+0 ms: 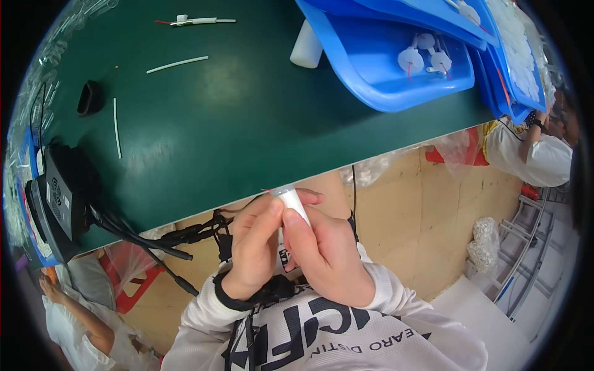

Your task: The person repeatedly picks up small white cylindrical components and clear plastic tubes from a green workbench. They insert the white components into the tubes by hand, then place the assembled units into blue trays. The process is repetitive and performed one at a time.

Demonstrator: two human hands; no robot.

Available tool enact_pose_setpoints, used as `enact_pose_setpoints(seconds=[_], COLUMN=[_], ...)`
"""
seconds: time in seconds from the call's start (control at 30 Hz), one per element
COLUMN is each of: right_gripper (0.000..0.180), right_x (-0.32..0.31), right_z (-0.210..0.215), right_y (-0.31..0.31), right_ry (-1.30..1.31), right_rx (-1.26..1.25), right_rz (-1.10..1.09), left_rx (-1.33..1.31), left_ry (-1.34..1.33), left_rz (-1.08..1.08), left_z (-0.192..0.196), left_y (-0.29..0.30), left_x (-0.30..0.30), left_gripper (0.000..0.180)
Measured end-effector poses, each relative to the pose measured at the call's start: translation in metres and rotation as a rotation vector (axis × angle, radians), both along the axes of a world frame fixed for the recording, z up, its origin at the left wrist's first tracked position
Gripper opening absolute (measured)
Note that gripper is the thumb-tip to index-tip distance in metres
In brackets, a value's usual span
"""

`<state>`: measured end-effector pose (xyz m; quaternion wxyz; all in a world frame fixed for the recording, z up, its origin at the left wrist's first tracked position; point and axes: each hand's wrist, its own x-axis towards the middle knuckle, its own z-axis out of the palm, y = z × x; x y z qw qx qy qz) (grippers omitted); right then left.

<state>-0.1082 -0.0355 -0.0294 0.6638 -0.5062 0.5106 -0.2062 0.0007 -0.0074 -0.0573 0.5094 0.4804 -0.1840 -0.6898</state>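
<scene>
Just off the front edge of the green table [216,123], both my hands meet on a small white cylinder [297,208] with a translucent grey end piece, held tilted. A thin red bit, perhaps a wire, shows by that end. The thumb of my left hand [253,247] presses the cylinder near its translucent end, fingers closed. My right hand [331,253] wraps around the lower part, its thumb lying along the side. The cylinder's lower end is hidden in the right hand.
Blue trays [396,102] with round white parts stand at the back right, beside a white roll [307,48]. Thin white tubes [177,64] and a black cup-like piece [90,98] lie on the left. A black device [62,191] with cables sits at the left edge; people work on both sides.
</scene>
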Motion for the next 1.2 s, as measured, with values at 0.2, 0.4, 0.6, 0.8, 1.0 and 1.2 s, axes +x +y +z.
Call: enact_pose_setpoints(seconds=[0.2,0.4,0.6,0.8,1.0,1.2], right_gripper=[0.028,0.031,0.037,0.045,0.05,0.051], right_x=[0.002,0.01,0.019,0.018,0.011,0.014], right_z=[0.007,-0.023,-0.025,-0.01,-0.029,-0.03], right_y=[-0.004,0.014,0.023,0.015,0.008,0.01], right_ry=[0.151,-0.352,-0.551,-0.412,-0.787,-0.813], right_rx=[-0.179,0.143,0.274,0.375,0.684,0.647], right_rz=[0.077,-0.135,-0.247,-0.205,-0.191,-0.159], left_rx=[-0.066,0.007,0.089,0.211,0.164,0.192], left_ry=[0.204,-0.063,-0.206,-0.159,-0.084,-0.03], left_rz=[0.082,0.032,0.068,0.035,0.003,0.121], left_z=[-0.01,0.004,0.015,0.019,0.015,0.008], left_y=[0.001,-0.003,-0.003,-0.004,0.001,0.002], left_x=[-0.002,0.012,0.012,0.012,0.014,0.012], left_gripper=[0.044,0.031,0.028,0.033,0.036,0.031])
